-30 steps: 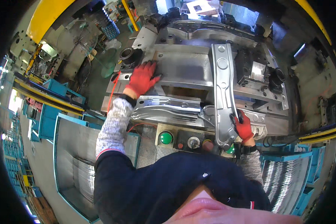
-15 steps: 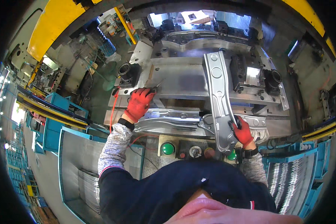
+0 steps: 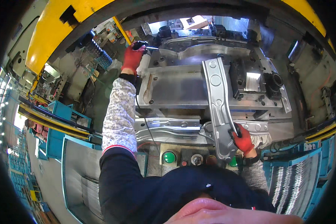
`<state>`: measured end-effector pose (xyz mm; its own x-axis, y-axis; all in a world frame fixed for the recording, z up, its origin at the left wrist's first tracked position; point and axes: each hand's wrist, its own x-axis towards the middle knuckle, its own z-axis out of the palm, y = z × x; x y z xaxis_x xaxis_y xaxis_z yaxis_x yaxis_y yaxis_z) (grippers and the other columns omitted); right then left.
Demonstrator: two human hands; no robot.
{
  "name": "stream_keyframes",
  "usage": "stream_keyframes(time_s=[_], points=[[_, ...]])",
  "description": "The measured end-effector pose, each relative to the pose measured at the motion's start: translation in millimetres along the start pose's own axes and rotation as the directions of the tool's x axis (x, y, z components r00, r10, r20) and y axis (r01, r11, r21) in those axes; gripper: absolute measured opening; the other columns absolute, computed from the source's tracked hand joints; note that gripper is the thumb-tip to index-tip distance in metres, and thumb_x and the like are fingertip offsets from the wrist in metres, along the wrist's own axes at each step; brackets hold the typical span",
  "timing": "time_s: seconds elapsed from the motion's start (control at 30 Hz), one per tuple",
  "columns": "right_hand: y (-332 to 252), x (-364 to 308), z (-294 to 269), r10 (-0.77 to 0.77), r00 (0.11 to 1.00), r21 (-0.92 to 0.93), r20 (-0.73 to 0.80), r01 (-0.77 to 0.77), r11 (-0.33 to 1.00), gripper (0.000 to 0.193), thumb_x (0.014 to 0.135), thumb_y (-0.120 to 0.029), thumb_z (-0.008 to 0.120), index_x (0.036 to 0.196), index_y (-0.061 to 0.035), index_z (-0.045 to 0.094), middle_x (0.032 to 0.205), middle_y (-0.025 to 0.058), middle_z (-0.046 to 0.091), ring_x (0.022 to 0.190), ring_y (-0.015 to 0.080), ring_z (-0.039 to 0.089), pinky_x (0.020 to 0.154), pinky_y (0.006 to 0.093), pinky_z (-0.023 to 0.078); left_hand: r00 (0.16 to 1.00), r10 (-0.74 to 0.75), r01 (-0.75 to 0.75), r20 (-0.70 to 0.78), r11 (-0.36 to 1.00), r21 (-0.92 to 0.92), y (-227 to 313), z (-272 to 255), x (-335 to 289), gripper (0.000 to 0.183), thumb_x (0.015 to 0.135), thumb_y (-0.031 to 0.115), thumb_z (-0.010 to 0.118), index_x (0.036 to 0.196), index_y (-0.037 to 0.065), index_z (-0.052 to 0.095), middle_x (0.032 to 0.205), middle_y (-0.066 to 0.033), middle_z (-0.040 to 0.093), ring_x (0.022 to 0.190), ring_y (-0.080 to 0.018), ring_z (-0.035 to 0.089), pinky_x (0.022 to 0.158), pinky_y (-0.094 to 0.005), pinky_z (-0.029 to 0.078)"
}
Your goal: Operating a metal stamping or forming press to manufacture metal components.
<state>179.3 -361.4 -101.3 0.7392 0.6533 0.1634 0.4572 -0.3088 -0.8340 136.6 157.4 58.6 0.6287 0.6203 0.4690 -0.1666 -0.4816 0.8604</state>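
My left hand [image 3: 132, 59], in a red glove, reaches to the far left of the press die [image 3: 177, 87]. It is closed around a black air blow gun [image 3: 140, 45] whose thin metal nozzle points right, toward a shaped metal part [image 3: 209, 47] lying at the back of the die. A dark hose hangs down along my left arm. My right hand [image 3: 243, 140], also red-gloved, grips the near end of a long stamped sheet-metal part [image 3: 217, 95]. That part slants away from me over the die, its far end beside a dark die block [image 3: 246, 80].
More stamped parts [image 3: 168, 125] lie along the near edge of the die. Below them sits a control panel with a green button [image 3: 169, 157]. Blue-framed bins with stacked parts stand at left [image 3: 65, 168] and right [image 3: 293, 164]. Yellow press framing [image 3: 59, 30] arches overhead.
My left hand has moved forward with the air blow gun, from the die's near left corner to its far left. My right hand still holds the sheet-metal part in about the same place.
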Motion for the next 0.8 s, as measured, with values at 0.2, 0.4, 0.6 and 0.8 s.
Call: stream_keyframes(time_s=[0.2,0.4,0.6,0.8], points=[[-1,0,1,0.002,1.000,0.007,0.004,-0.002,1.000,0.044,0.072,-0.010,0.062,0.114,-0.0082,0.050,0.089,0.0175,0.061,0.082,0.0343,0.060,0.070,0.0379,0.048,0.993,0.100,-0.047,-0.057,0.807,0.589,-34,10,58,0.030,0.076,0.023,0.064,0.093,-0.002,0.061,0.075,-0.0099,0.063,0.069,-0.0163,0.058,0.059,-0.0301,0.043],[0,-2,0,-0.017,1.000,-0.039,-0.012,0.016,0.999,0.045,0.071,-0.010,0.064,0.114,-0.0063,0.050,0.090,0.0164,0.061,0.080,0.0321,0.061,0.069,0.0370,0.049,0.988,0.070,-0.146,0.141,0.740,0.657,-29,16,75,0.032,0.072,0.028,0.066,0.094,0.005,0.063,0.089,-0.0115,0.065,0.085,-0.0226,0.062,0.075,-0.0327,0.046],[-6,1,-3,-0.066,0.998,-0.014,-0.015,0.066,0.998,0.045,0.071,-0.006,0.063,0.115,-0.0045,0.049,0.091,0.0171,0.061,0.081,0.0315,0.061,0.069,0.0349,0.049,0.980,0.087,-0.155,0.178,0.897,0.413,-28,11,82,0.030,0.074,0.024,0.063,0.099,0.008,0.063,0.093,-0.0062,0.065,0.088,-0.0186,0.060,0.079,-0.0300,0.045],[-12,3,-6,0.008,0.999,0.049,0.032,-0.009,0.999,0.044,0.072,-0.005,0.061,0.114,-0.0044,0.049,0.091,0.0168,0.061,0.083,0.0306,0.061,0.071,0.0343,0.049,0.975,0.075,-0.171,0.208,0.852,0.495,-32,12,91,0.034,0.073,0.030,0.064,0.099,0.008,0.063,0.095,-0.0081,0.064,0.093,-0.0187,0.059,0.081,-0.0295,0.044]])
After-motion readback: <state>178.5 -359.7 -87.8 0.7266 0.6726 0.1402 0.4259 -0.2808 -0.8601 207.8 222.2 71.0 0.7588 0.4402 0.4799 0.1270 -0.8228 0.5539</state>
